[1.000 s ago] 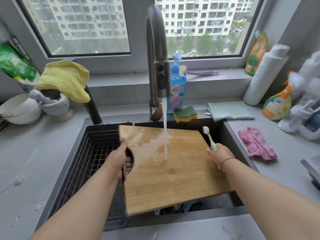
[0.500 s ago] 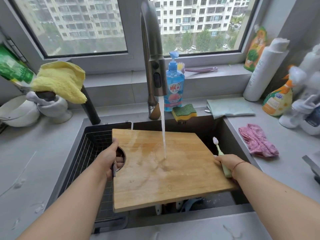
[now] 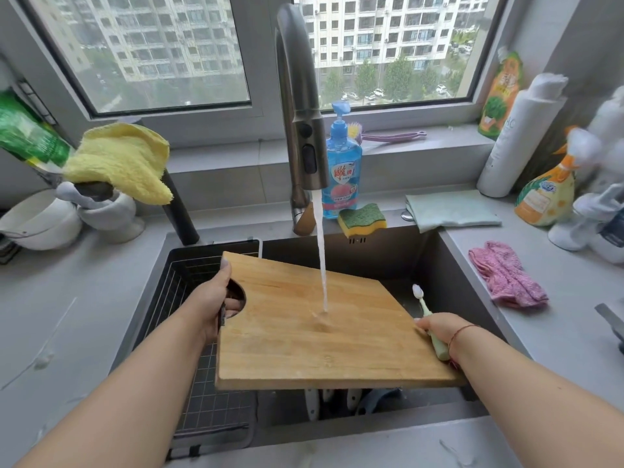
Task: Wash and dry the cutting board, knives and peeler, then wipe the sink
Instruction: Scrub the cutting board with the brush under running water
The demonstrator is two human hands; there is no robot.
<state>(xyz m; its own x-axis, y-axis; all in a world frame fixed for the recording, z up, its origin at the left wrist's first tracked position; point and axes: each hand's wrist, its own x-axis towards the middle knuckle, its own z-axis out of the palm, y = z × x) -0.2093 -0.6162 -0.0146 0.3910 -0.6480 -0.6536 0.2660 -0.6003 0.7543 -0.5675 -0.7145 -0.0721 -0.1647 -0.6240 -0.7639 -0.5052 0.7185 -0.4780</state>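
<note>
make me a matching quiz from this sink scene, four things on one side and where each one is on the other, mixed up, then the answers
Things:
1. cutting board
2. toothbrush
3. yellow cloth
4. pink cloth

Places:
A. lying on the counter right of the sink
B. in the right hand, bristles pointing up
C. draped over a dark handle left of the faucet
D. held over the sink under the running water, left hand gripping at its round hole

Pairs: 1-D, 2-B, 3-C, 4-A
</note>
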